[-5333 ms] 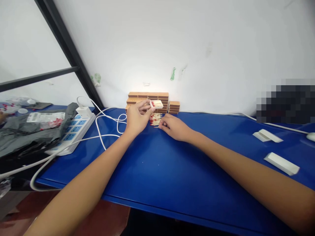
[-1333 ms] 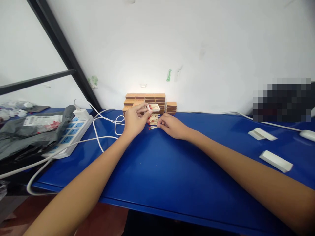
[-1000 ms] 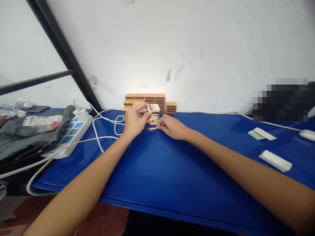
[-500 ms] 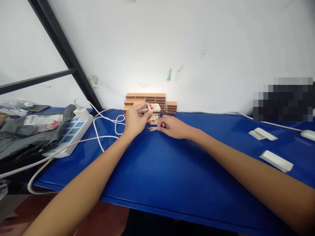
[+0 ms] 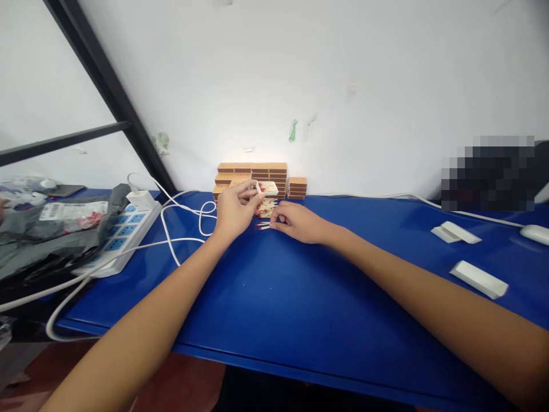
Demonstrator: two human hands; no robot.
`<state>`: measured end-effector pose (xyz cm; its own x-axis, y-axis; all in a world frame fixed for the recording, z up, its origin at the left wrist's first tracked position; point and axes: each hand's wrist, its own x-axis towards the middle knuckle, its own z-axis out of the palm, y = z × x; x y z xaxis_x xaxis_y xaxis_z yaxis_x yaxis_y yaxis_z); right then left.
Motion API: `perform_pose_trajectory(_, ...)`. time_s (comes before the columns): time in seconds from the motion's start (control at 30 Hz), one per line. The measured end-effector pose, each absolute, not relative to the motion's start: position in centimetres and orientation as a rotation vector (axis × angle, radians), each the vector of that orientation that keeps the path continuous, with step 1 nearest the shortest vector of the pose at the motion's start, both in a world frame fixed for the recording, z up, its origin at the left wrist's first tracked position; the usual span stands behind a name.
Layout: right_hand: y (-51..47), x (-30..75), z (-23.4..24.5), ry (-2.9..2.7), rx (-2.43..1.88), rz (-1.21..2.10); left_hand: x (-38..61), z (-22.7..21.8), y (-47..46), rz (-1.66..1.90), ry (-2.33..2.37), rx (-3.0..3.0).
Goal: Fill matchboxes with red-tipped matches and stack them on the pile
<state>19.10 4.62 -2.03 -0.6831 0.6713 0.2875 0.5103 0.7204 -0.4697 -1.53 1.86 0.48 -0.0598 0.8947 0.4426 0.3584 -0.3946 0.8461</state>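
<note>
My left hand (image 5: pixel 237 212) grips a white matchbox tray (image 5: pixel 270 187) by its left end, holding it tilted with red-tipped matches inside. Just below the tray lies a pile of loose matches (image 5: pixel 268 208), their red heads mostly to the left. My right hand (image 5: pixel 294 221) is closed, thumb and fingertips pinched on the tail ends of a few matches (image 5: pixel 262 226) at the near side of the pile. Behind my left hand stand stacked orange-brown matchboxes (image 5: pixel 269 167), partly hidden by it. A smaller stack of matchboxes (image 5: pixel 297 187) stands to their right.
White folded pieces (image 5: pixel 479 279) lie on the blue table (image 5: pixel 274 326) at the right, with a white mouse (image 5: pixel 536 233) farther back. A power strip (image 5: pixel 122 234), looping white cables (image 5: pixel 169 229) and grey plastic bags (image 5: pixel 55 240) fill the left. A wall rises behind.
My right hand has shifted slightly left, its fingertips close on the few matches. My left hand still holds the tray in the same place. The whole view has drifted a little.
</note>
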Motion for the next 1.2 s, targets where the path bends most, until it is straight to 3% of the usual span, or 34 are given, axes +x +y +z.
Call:
perform_pose_trajectory(0.43, 4.8, 19.2, -1.2, -2.458, -0.943, 0.524, -1.5, 0.5, 1.9, 1.463, 1.352, 1.732)
perform_pose_trajectory(0.73, 6.9, 24.1, 3.3, -2.283, -1.005, 1.004, -1.5, 0.5, 1.7, 1.41, 1.364, 1.724)
perform_pose_trajectory(0.93, 6.6, 23.0, 3.3, -2.133, -1.063, 0.67, -1.1, 0.2, 1.4, 1.338, 1.242, 1.716)
perform_pose_trajectory(1.2, 5.6, 21.6, 2.9, -2.213, -1.088, 0.473, -0.6, 0.7, 0.8, 1.257, 1.192, 1.692)
